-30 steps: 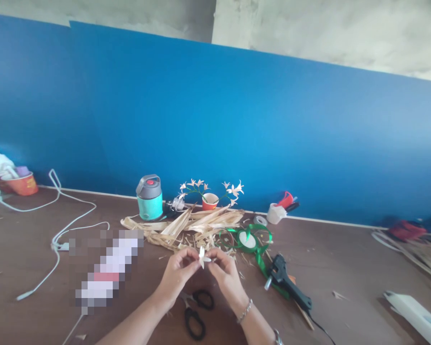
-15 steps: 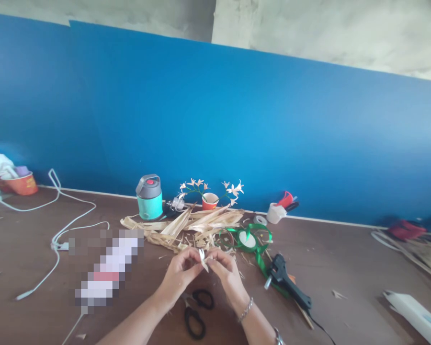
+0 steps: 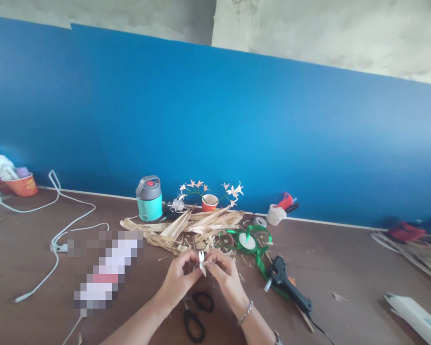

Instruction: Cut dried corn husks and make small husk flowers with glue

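Left hand [image 3: 179, 275]: thumb and fingers in narrow pinch on left side of small pale flower [image 3: 201, 259]. Flower: between both hands' fingertips, above brown table [image 3: 330, 268]; long axis near upright in view, petals pointing up, lower tip pointing down, slightly right. Scissors [image 3: 187, 321]: on table below, between forearms. Right hand [image 3: 227, 274]: narrow fingertip pinch on flower's right side. Glue gun [image 3: 292, 287]: lying farther right.

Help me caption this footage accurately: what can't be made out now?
All in the head view:
White piece: partly covered by left hand and right hand.
Scissors: blades mostly hidden by left wrist.
Pale strip: blurred by pixelation.
White object: cut off at lower-right corner.
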Motion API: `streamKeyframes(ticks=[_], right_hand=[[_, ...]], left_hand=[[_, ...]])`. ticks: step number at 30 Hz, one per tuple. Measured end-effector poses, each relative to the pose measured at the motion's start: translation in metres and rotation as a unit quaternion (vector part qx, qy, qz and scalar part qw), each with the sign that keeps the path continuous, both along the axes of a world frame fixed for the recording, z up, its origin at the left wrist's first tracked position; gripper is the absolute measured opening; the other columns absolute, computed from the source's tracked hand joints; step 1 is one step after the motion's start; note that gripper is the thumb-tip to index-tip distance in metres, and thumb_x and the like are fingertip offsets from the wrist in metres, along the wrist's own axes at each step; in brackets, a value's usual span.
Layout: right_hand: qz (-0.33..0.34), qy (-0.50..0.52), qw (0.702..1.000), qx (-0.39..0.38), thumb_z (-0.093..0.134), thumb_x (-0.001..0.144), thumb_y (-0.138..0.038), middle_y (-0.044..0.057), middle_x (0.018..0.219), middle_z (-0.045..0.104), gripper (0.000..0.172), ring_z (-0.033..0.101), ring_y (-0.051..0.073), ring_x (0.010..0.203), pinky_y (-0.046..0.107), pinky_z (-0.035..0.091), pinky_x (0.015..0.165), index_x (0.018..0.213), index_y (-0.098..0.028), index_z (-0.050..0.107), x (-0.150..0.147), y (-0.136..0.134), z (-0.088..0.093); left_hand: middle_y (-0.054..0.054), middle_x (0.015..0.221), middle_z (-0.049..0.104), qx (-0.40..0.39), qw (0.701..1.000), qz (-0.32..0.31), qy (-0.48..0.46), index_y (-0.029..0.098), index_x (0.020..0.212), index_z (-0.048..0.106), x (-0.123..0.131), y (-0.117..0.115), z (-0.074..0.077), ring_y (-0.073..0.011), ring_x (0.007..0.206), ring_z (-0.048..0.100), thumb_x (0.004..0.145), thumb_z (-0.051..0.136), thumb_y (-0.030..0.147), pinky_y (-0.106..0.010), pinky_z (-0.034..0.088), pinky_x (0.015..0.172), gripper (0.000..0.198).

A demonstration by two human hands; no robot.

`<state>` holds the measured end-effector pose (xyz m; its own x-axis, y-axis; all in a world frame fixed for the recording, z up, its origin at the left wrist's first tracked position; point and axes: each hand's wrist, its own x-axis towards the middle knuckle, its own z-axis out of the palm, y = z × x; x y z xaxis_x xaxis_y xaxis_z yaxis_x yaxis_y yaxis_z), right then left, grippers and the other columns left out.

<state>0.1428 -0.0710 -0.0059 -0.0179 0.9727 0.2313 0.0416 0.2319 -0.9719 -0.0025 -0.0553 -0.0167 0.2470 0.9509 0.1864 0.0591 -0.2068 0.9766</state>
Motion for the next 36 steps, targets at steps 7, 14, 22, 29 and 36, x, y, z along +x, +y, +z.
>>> streamKeyframes(ticks=[7, 14, 22, 29, 36], right_hand=[[0.0, -0.016, 1.0, 0.011, 0.058, 0.075, -0.028, 0.001, 0.069, 0.055, 0.019, 0.051, 0.015, 0.069, 0.026, 0.04, 0.066, 0.059, -0.018, 0.057, 0.002, 0.001, -0.004], [-0.004, -0.005, 1.0, -0.026, 0.057, 0.076, -0.027, 0.0, 0.068, 0.057, 0.009, 0.052, 0.015, 0.064, 0.025, 0.041, 0.06, 0.075, -0.018, 0.058, 0.003, 0.0, -0.01], [-0.12, -0.203, 0.953, 0.19, 0.052, 0.075, -0.015, 0.005, 0.088, 0.056, 0.01, 0.052, 0.02, 0.087, 0.033, 0.041, 0.077, 0.083, -0.021, 0.054, -0.004, -0.015, 0.004], [-0.141, -0.287, 0.923, 0.213, 0.054, 0.071, -0.013, 0.005, 0.086, 0.054, 0.009, 0.052, 0.02, 0.084, 0.034, 0.041, 0.075, 0.076, -0.021, 0.054, -0.009, -0.016, 0.005], [-0.147, -0.274, 0.928, 0.203, 0.054, 0.072, -0.012, 0.006, 0.09, 0.052, 0.009, 0.051, 0.021, 0.087, 0.036, 0.041, 0.077, 0.074, -0.02, 0.057, -0.009, -0.014, 0.003]], left_hand=[[-0.002, 0.071, 0.059, 0.046, 0.999, 0.015, 0.012, 0.017, 0.059, 0.056, 0.001, 0.001, 0.001, -0.0167, 0.07, 0.052, 0.071, 0.065, 0.03, -0.025, 0.039, 0.067, 0.019], [0.0, 0.068, 0.055, 0.046, 0.999, 0.018, 0.005, 0.017, 0.056, 0.052, 0.001, 0.001, -0.002, -0.0136, 0.063, 0.047, 0.069, 0.066, 0.03, -0.023, 0.037, 0.059, 0.023], [0.001, 0.065, 0.052, 0.051, 0.996, 0.06, 0.032, 0.019, 0.058, 0.053, -0.001, 0.002, -0.002, -0.015, 0.063, 0.048, 0.071, 0.058, 0.027, -0.023, 0.036, 0.059, 0.016], [0.001, 0.066, 0.054, 0.064, 0.994, 0.079, 0.04, 0.019, 0.061, 0.053, 0.0, 0.0, -0.001, -0.0145, 0.061, 0.046, 0.069, 0.059, 0.025, -0.023, 0.035, 0.057, 0.011], [-0.001, 0.066, 0.055, 0.091, 0.993, 0.071, 0.031, 0.019, 0.061, 0.055, 0.0, 0.0, -0.001, -0.0151, 0.064, 0.049, 0.073, 0.058, 0.025, -0.024, 0.038, 0.059, 0.014]])
